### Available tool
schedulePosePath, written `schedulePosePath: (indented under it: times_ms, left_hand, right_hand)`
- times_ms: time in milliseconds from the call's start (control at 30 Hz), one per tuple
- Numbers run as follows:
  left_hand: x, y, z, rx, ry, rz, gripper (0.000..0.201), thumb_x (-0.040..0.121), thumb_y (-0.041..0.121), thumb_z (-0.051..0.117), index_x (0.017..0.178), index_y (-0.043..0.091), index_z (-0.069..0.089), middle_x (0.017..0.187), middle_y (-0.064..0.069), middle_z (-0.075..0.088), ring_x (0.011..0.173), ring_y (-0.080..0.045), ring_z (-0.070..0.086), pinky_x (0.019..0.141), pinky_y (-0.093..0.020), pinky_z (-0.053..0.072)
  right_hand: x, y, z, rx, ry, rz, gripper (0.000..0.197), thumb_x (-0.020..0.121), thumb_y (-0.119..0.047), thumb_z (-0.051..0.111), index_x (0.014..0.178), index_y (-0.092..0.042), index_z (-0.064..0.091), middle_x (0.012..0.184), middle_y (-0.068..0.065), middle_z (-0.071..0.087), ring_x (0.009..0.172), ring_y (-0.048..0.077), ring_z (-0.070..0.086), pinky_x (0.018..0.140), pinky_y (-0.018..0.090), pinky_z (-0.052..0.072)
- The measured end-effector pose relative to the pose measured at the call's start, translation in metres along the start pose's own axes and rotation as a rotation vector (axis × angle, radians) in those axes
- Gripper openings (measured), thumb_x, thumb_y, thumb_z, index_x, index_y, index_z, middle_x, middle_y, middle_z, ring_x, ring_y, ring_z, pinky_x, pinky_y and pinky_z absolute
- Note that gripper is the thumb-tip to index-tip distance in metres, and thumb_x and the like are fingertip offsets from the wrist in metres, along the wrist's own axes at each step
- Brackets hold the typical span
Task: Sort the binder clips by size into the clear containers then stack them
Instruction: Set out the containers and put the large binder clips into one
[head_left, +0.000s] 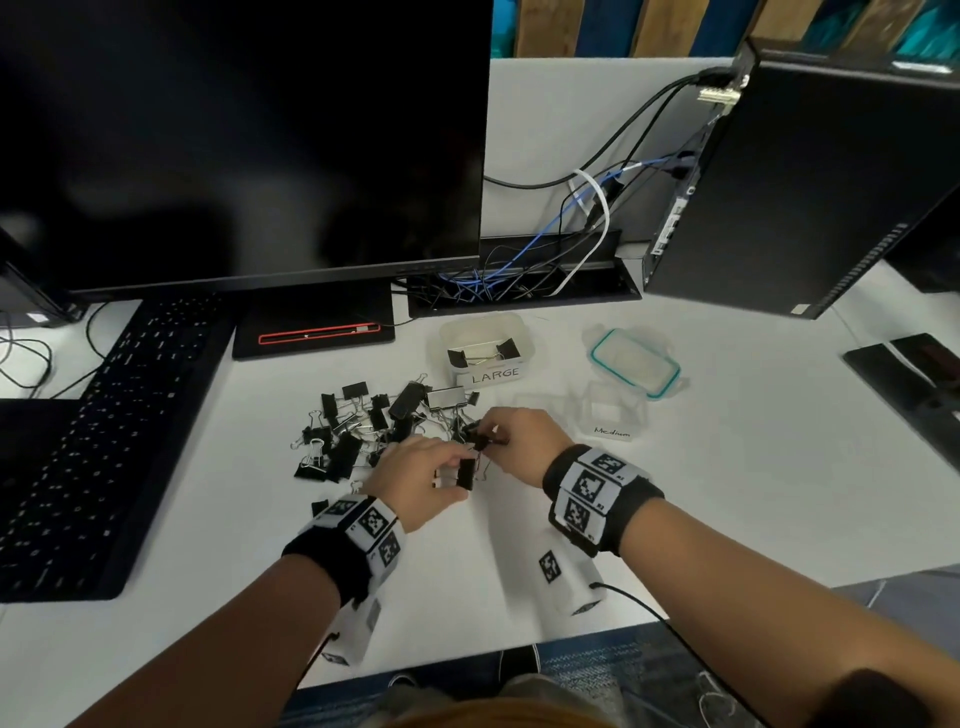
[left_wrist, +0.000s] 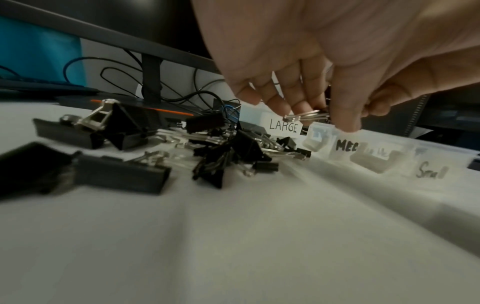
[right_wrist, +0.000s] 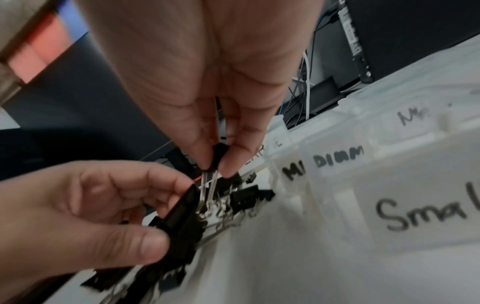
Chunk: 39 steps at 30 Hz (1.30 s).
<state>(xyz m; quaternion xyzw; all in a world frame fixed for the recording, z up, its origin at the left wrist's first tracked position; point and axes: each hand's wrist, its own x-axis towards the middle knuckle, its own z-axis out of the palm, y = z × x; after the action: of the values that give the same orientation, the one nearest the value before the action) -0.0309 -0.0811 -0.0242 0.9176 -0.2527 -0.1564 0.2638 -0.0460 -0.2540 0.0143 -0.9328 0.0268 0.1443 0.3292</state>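
A heap of black binder clips (head_left: 374, 431) in mixed sizes lies mid-table. At its right edge my left hand (head_left: 457, 478) grips a medium black clip (head_left: 466, 473) between thumb and fingers. My right hand (head_left: 485, 439) pinches a small black clip (right_wrist: 219, 156), whose wire handles hang down against the clip in my left hand (right_wrist: 182, 222). A clear container labelled LARGE (head_left: 524, 338) holds two big clips. The clear Medium container (head_left: 613, 410) stands right of my hands. The container labelled Small (right_wrist: 415, 216) shows close by in the right wrist view.
A teal-rimmed lid (head_left: 634, 364) lies behind the Medium container. A dark monitor (head_left: 234, 140) and a keyboard (head_left: 104, 426) fill the left. A cable trough (head_left: 519, 280) and a black PC tower (head_left: 805, 182) stand at the back right. The table's front edge (head_left: 675, 613) is near my wrists.
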Motion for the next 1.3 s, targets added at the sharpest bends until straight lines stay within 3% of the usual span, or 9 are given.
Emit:
schedulePosePath:
  times_ms: [133, 233, 367, 567, 767, 867, 1033, 1167, 1300]
  left_hand:
    - [0.018, 0.012, -0.004, -0.028, 0.056, 0.001, 0.041, 0.080, 0.028, 0.069, 0.120, 0.027, 0.059, 0.113, 0.009, 0.061, 0.109, -0.010, 0.050, 0.101, -0.030, 0.034]
    - [0.032, 0.021, -0.005, -0.105, 0.064, -0.011, 0.040, 0.081, 0.019, 0.069, 0.120, 0.023, 0.060, 0.110, 0.006, 0.059, 0.100, -0.007, 0.053, 0.089, -0.009, 0.036]
    - [0.049, 0.027, -0.003, -0.121, 0.057, -0.034, 0.040, 0.082, 0.017, 0.069, 0.120, 0.022, 0.058, 0.118, 0.005, 0.058, 0.110, -0.010, 0.054, 0.099, -0.025, 0.041]
    - [0.075, 0.031, 0.001, -0.175, 0.010, -0.081, 0.036, 0.081, 0.021, 0.069, 0.114, 0.028, 0.056, 0.118, 0.005, 0.059, 0.110, -0.013, 0.056, 0.088, -0.033, 0.052]
    - [0.091, 0.034, 0.009, -0.214, -0.040, -0.109, 0.037, 0.079, 0.023, 0.071, 0.106, 0.035, 0.049, 0.132, 0.008, 0.052, 0.116, -0.013, 0.053, 0.098, -0.030, 0.045]
    - [0.093, 0.036, 0.015, -0.265, -0.089, -0.033, 0.033, 0.079, 0.014, 0.071, 0.105, 0.022, 0.052, 0.139, 0.010, 0.046, 0.126, -0.010, 0.044, 0.104, -0.024, 0.035]
    - [0.092, 0.030, 0.025, -0.296, -0.058, -0.026, 0.035, 0.079, 0.017, 0.072, 0.107, 0.022, 0.052, 0.137, 0.014, 0.047, 0.124, -0.010, 0.047, 0.107, -0.033, 0.037]
    - [0.090, 0.029, 0.029, -0.313, -0.009, -0.056, 0.044, 0.078, 0.020, 0.073, 0.116, 0.023, 0.052, 0.131, 0.011, 0.052, 0.117, -0.015, 0.053, 0.102, -0.037, 0.042]
    - [0.089, 0.029, 0.029, -0.303, 0.010, -0.066, 0.041, 0.078, 0.020, 0.073, 0.113, 0.020, 0.053, 0.134, 0.014, 0.048, 0.120, -0.011, 0.050, 0.102, -0.028, 0.040]
  right_hand:
    - [0.005, 0.012, -0.024, 0.080, 0.049, 0.067, 0.018, 0.086, -0.012, 0.056, 0.103, -0.012, 0.061, 0.091, 0.015, 0.069, 0.076, 0.028, 0.063, 0.068, 0.029, 0.048]
    - [0.008, 0.025, -0.042, 0.134, 0.073, 0.100, 0.024, 0.088, -0.012, 0.056, 0.111, -0.018, 0.059, 0.088, 0.012, 0.069, 0.073, 0.023, 0.064, 0.066, 0.025, 0.049]
    - [0.014, 0.043, -0.058, 0.147, 0.090, 0.143, 0.023, 0.087, -0.009, 0.056, 0.107, -0.017, 0.065, 0.078, 0.011, 0.066, 0.065, 0.020, 0.058, 0.066, 0.025, 0.047]
    - [0.027, 0.059, -0.060, 0.074, 0.066, 0.195, 0.009, 0.082, -0.015, 0.064, 0.089, -0.016, 0.059, 0.083, 0.013, 0.068, 0.058, 0.022, 0.060, 0.058, 0.031, 0.053]
    - [0.033, 0.060, -0.062, -0.216, -0.012, 0.153, 0.019, 0.084, -0.028, 0.063, 0.095, -0.013, 0.064, 0.080, 0.002, 0.058, 0.060, 0.016, 0.052, 0.051, 0.024, 0.043]
    - [0.036, 0.062, -0.061, -0.311, -0.034, 0.115, 0.022, 0.084, -0.031, 0.062, 0.096, -0.014, 0.066, 0.094, 0.004, 0.063, 0.077, 0.018, 0.051, 0.064, 0.026, 0.039]
    - [0.044, 0.064, -0.055, -0.414, -0.130, 0.097, 0.027, 0.085, -0.035, 0.061, 0.101, -0.015, 0.069, 0.100, 0.006, 0.067, 0.092, 0.024, 0.061, 0.072, 0.028, 0.047]
    - [0.050, 0.062, -0.052, -0.524, -0.218, 0.068, 0.031, 0.087, -0.037, 0.057, 0.103, -0.013, 0.069, 0.099, 0.008, 0.067, 0.085, 0.025, 0.060, 0.069, 0.028, 0.046]
    - [0.058, 0.059, -0.050, -0.645, -0.297, 0.036, 0.025, 0.089, -0.025, 0.053, 0.102, -0.009, 0.067, 0.098, 0.010, 0.066, 0.075, 0.024, 0.053, 0.065, 0.028, 0.042]
